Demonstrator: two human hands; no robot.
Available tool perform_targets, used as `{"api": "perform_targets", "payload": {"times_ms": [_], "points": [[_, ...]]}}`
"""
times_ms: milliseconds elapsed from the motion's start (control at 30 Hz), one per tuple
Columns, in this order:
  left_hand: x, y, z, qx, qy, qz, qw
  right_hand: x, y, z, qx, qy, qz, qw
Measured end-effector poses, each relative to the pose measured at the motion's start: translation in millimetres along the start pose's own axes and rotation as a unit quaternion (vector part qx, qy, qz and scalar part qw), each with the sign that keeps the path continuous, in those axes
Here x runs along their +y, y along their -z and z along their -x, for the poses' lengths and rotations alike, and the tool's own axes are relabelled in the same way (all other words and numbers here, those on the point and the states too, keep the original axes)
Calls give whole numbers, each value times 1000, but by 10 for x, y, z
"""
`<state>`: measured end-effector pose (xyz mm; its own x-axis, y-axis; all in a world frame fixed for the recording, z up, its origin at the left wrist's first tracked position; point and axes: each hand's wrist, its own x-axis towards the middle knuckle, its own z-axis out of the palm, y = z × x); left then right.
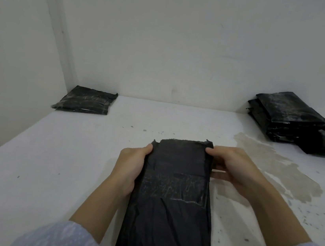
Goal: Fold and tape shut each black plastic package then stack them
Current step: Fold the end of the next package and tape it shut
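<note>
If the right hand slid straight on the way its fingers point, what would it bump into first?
The right hand points leftward across the package it grips, so it would probably meet the left hand first; depth is unclear.

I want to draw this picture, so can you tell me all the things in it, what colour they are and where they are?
package in hand: one, black plastic with a clear tape strip across it, in the middle of the table nearest the person
flat package: one, black, far left corner of the table by the wall
stack of packages: one pile, black, exact count cannot be told, far right of the table
table: one, white, with small dark specks
stain: one, brownish, on the right of the table, in front of the stack
walls: white, behind and to the left
sleeves: two, pale blue, bottom corners
left hand: grips the package's left edge
right hand: grips the package's right edge
</note>
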<state>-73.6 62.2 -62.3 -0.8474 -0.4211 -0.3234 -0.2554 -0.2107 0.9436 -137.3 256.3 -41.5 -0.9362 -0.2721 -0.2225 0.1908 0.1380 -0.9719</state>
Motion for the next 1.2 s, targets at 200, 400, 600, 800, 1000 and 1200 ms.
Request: {"api": "perform_targets", "payload": {"times_ms": [200,400,600,800,1000,1200], "points": [[-99,-105,7,29,-89,-67,993,-70,122,-19,27,-116,-122,985],[-127,-151,30,37,-111,-65,991,-99,76,-10,58,-110,-208,970],[-13,-36,-4,21,-59,-33,997,-46,-44,6,72,-69,-63,993],[47,135,-72,17,-107,-74,991,-30,-117,10,52,-63,-74,994],[58,172,-120,19,-95,-3,995,-9,-130,-8,65,-74,-78,992],[2,150,-135,36,-150,-43,987,10,-140,-18,73,-91,-102,988]]}}
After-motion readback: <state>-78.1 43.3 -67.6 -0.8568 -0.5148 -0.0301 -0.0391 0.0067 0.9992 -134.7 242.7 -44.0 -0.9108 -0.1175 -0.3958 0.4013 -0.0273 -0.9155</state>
